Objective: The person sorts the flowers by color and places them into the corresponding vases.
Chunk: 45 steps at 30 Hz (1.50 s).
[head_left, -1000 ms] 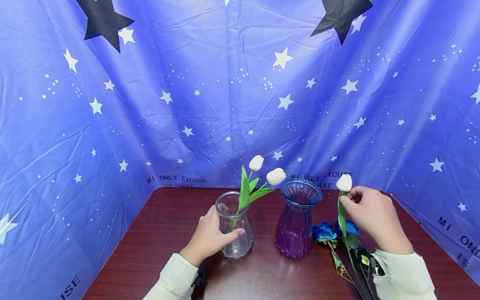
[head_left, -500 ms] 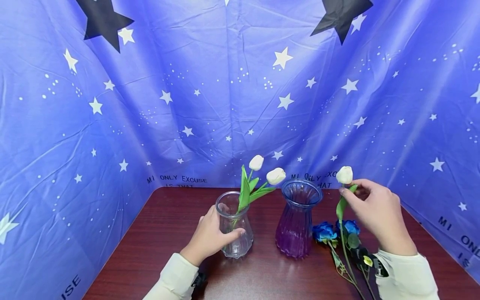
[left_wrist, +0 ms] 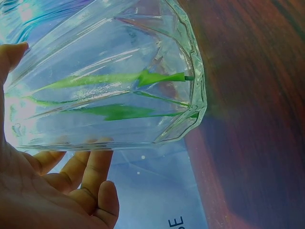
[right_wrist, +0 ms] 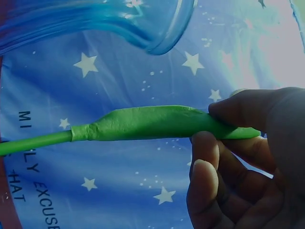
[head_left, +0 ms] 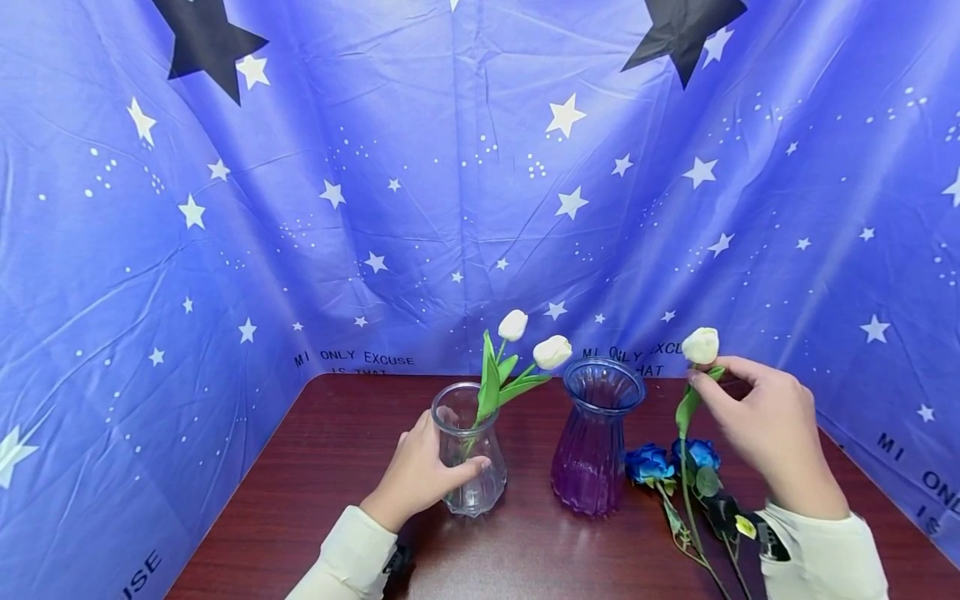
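Note:
My left hand (head_left: 416,475) grips the side of a clear glass vase (head_left: 491,483), thumb across its front. Two white tulips (head_left: 553,352) lean right out of its mouth; the left wrist view shows their green stems (left_wrist: 167,78) through the glass, reaching down to the base. On the right, my right hand (head_left: 776,429) pinches a third white tulip (head_left: 701,345) just below its bloom, holding it upright. Its long green leaf (right_wrist: 143,123) lies between thumb and fingers in the right wrist view. The tulip's lower stem passes in front of the blue flowers.
A blue-and-purple glass vase (head_left: 588,471) stands between the hands. To its right, blue artificial roses (head_left: 648,463) with leafy stems lie on the dark red wooden table (head_left: 322,433). A blue star-patterned cloth (head_left: 420,225) hangs around the table.
My right hand has lifted the tulip and drifted a little to the right, its bloom now higher. My left hand and the clear vase have stayed put.

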Motion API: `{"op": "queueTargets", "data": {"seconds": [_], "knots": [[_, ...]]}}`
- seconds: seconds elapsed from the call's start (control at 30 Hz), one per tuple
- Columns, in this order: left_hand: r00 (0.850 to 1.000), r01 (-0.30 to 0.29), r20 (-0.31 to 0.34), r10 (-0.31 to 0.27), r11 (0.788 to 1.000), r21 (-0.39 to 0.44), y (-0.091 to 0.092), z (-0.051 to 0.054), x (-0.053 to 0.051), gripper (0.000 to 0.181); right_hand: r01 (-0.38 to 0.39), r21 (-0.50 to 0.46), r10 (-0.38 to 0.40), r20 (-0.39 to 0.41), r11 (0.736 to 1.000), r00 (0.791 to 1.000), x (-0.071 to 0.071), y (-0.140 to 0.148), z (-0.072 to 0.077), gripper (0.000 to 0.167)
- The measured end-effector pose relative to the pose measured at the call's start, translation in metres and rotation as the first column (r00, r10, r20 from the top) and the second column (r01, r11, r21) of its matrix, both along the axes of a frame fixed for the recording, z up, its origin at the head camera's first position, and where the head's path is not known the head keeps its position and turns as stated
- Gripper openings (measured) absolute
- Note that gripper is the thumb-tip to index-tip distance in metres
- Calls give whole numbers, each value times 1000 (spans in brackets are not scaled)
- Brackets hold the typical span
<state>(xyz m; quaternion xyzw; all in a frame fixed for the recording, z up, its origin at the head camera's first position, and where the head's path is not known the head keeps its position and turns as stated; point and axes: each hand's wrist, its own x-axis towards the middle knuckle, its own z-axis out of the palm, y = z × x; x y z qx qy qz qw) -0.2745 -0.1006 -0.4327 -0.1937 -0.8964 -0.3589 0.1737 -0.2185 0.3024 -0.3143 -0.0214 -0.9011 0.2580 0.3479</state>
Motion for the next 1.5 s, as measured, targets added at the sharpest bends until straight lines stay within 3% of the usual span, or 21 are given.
{"op": "queueTargets", "data": {"seconds": [0.3,0.63,1.13,1.5], "knots": [[1000,0,-3,0,1000,2,0,0,0,86,8,-36,-11,-80,999,997,15,-9,11,19],[1000,-4,-10,3,1000,-4,0,-1,-1,89,-46,-98,26,-194,994,981,30,-22,20,9],[1000,-2,-9,2,1000,6,0,-2,-1,89,-94,-212,41,-241,973,970,44,-37,26,12],[1000,-1,-15,1,1000,5,0,-2,0,90,-188,-277,81,-357,942,931,50,-45,28,20]]}}
